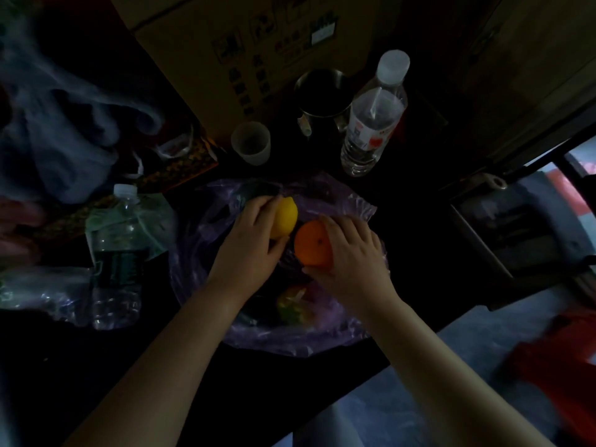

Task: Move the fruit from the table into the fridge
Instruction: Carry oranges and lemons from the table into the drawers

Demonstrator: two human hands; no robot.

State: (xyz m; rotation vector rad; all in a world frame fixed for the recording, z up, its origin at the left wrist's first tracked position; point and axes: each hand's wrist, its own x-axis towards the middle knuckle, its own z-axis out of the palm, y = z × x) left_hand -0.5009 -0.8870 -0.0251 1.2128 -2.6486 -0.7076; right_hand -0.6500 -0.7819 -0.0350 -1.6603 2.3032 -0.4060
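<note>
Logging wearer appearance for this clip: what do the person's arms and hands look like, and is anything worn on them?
The left hand and right hand are bare: no gloves, and no ring, watch or bracelet shows. Neither arm shows a sleeve up to the frame's bottom edge. The light is dim, so small marks could go unseen.

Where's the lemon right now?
In the head view it is near centre frame: the lemon is gripped by the left hand over the purple plastic bag, just left of the orange that the right hand holds.
</note>
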